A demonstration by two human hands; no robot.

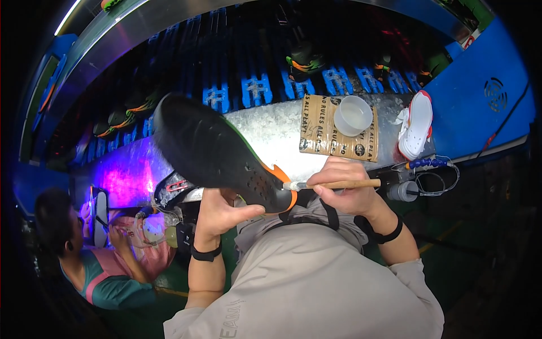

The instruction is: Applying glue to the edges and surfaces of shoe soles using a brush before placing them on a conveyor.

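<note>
A black shoe sole (pixel 206 144) with an orange and green edge is tilted up in front of me. Several small holes dot its heel end. My left hand (pixel 224 213) is closed around the side near the heel, thumb lying along the edge. In my right hand (pixel 349 195) is a brush (pixel 364 183) with a wooden handle, pinched between thumb and fingers. The brush's pale tip touches the heel end beside the orange trim. Part of my left hand's fingers is hidden behind the sole.
Beyond my hands runs a metal ledge (pixel 259 127) before a conveyor with blue holders (pixel 256 90). A clear plastic bowl (pixel 353 116) sits on taped cardboard (pixel 316 135). Right of it lies a white-and-red sole (pixel 416 124). A co-worker (pixel 113 277) works at left.
</note>
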